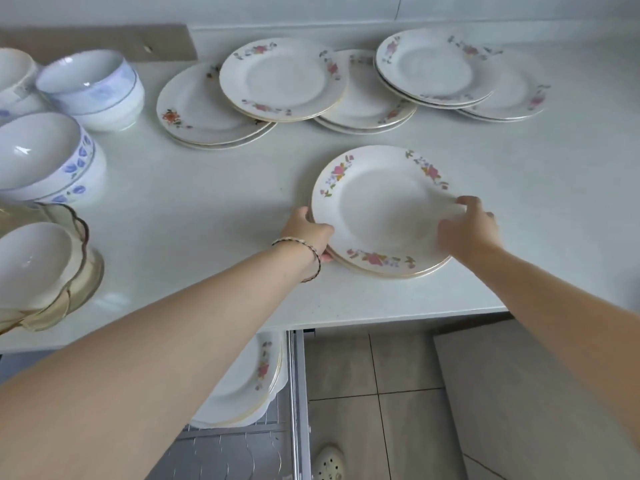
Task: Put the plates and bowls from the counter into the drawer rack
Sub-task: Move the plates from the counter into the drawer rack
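Observation:
A small stack of white floral plates (377,206) lies near the counter's front edge. My left hand (308,233) grips the stack's left rim, thumb on top and fingers under. My right hand (467,230) holds the right rim with curled fingers. More floral plates lie in overlapping stacks at the back: one at the left (197,109), one in the middle (284,77), one behind it (370,98) and two at the right (433,67), (512,95). Blue-patterned bowls (93,84), (45,157) and a white bowl (31,261) stand at the left. Below, the open drawer rack (235,448) holds several plates (249,375).
The white counter (207,209) ends in a front edge just below the held stack. An amber glass dish (79,271) sits under the white bowl. Right of the drawer are a tiled floor (374,393), a slipper (329,462) and a grey cabinet door (519,393).

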The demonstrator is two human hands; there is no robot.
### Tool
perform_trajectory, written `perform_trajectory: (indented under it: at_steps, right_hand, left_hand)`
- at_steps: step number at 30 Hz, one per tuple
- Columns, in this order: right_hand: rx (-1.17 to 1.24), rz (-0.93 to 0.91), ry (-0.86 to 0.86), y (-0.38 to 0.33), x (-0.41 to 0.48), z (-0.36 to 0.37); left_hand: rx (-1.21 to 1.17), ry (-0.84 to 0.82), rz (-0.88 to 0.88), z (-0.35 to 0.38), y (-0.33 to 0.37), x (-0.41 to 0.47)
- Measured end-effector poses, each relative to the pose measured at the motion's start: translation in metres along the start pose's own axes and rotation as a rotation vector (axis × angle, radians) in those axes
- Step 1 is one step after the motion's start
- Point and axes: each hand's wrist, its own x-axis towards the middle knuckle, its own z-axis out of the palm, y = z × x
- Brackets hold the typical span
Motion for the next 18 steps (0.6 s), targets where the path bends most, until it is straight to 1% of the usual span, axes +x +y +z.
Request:
perform_trajectory:
  at_steps: [2,3,4,6,10,13,15,18]
  right_hand:
    - [0.119,0.007,0.010,0.005,0.007,0.003]
    - [0.179,0.040,0.005,0.006,0.007,0.003]
    - [0.241,0.072,-0.001,0.007,0.007,0.003]
    - [0.320,0.080,0.000,0.011,0.002,0.003]
    - [0.360,0.086,-0.013,0.017,-0.031,0.001]
    - [0.337,0.040,-0.041,0.019,-0.070,-0.002]
    - [0.352,0.019,-0.081,0.020,-0.098,0.000]
    - [0.344,0.020,-0.187,0.017,-0.143,0.010]
  left_hand:
    - [-0.101,0.017,-0.018,0.003,-0.003,0.003]
    - [-0.138,0.025,-0.021,0.003,-0.005,0.005]
    - [-0.159,0.024,-0.020,0.003,-0.006,0.005]
    - [-0.172,0.019,-0.022,0.001,-0.008,0.004]
    - [-0.163,0.019,-0.049,-0.013,-0.019,-0.017]
    - [-0.143,0.007,-0.054,-0.040,-0.037,-0.045]
    - [-0.110,-0.007,-0.060,-0.064,-0.047,-0.066]
    - [-0.026,-0.051,-0.043,-0.105,-0.060,-0.100]
